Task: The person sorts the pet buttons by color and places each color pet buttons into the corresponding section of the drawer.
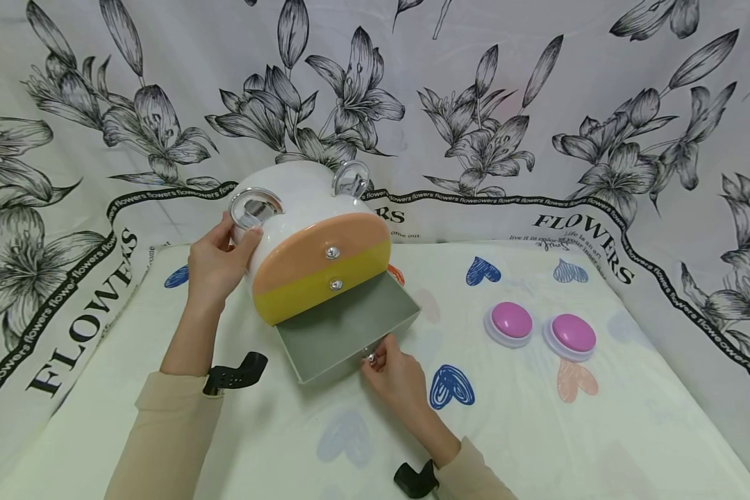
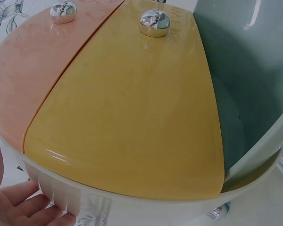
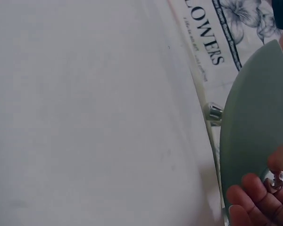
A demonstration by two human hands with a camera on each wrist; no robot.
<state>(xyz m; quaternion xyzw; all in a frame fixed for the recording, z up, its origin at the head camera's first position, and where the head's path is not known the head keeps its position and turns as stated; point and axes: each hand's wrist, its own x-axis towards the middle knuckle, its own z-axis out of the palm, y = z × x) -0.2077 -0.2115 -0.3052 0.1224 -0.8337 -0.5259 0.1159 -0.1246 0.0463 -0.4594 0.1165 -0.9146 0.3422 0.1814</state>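
Pinching metal knob (image 1: 371,358) with right hand (image 1: 400,376), touching rounded glossy cabinet (image 1: 303,191) with spread left hand (image 1: 217,267).
With domed pink buttons (image 1: 511,319) farther right.

Can pass freely between the cabinet (image 1: 306,184) and the left button (image 1: 512,320), over the tabletop (image 1: 650,430). More room from the right button (image 1: 573,333) to the tabletop's right edge. Only a narrow gap between both buttons. Can dip from above into the drawer (image 1: 350,323), tilting forward to avoid the yellow front (image 1: 312,290) overhead. Blocked at the drawer's front by the right hand (image 1: 396,378) on its knob, and at the cabinet's left by the left hand (image 1: 219,267). Bounded along the tabletop's back edge by the backdrop (image 1: 512,215).
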